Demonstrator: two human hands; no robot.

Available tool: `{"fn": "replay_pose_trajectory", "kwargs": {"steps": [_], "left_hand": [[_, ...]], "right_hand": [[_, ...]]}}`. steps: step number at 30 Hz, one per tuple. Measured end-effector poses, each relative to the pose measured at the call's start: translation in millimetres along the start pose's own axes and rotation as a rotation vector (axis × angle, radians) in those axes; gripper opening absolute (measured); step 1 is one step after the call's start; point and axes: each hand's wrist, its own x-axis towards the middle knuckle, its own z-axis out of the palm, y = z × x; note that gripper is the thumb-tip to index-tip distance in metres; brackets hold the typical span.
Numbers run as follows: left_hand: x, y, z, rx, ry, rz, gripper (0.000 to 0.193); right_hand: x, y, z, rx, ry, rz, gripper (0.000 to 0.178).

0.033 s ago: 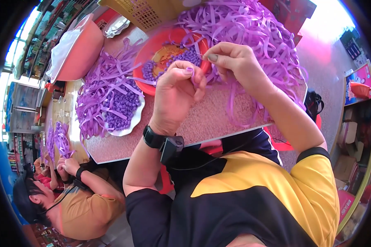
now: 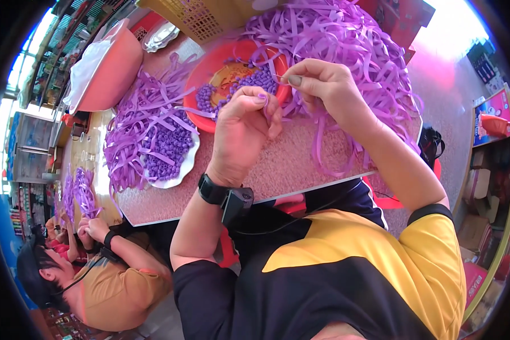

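My left hand (image 2: 239, 133) is raised over the near rim of a red bowl (image 2: 196, 120), its fingers curled shut around a purple ribbon (image 2: 262, 97). Up and to the right, my right hand (image 2: 326, 88) pinches a thin needle-like metal piece (image 2: 276, 75) between thumb and fingertips; its tip points left. Purple beads (image 2: 262, 78) lie in the bowl beneath. To the left, more purple beads (image 2: 171, 144) fill a white wavy-edged plate (image 2: 188, 161), partly covered by a pile of purple ribbons (image 2: 131, 127). The right palm's inner side is hidden.
A large heap of purple ribbons (image 2: 345, 51) covers the table's far right. A yellow basket (image 2: 201, 20) stands at the back, a pink basin (image 2: 110, 73) at the back left. At the left, another person (image 2: 122, 283) handles purple ribbons.
My left hand has shifted very slightly downward. Both hands otherwise keep the same grip and position.
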Motion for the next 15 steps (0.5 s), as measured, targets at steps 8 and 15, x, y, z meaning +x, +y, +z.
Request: {"fn": "replay_pose_trajectory", "kwargs": {"steps": [8,15], "left_hand": [[-0.7,9.1,-17.7,-0.039,0.036,-0.016,0.008],[-1.3,6.0,-11.2,-0.092,0.138,-0.035,0.006]], "right_hand": [[-5.2,-3.9,7.0,-0.294,-0.047,-0.267,0.015],[4.1,-34.9,22.3,-0.396,-0.155,-0.213,0.016]]}}
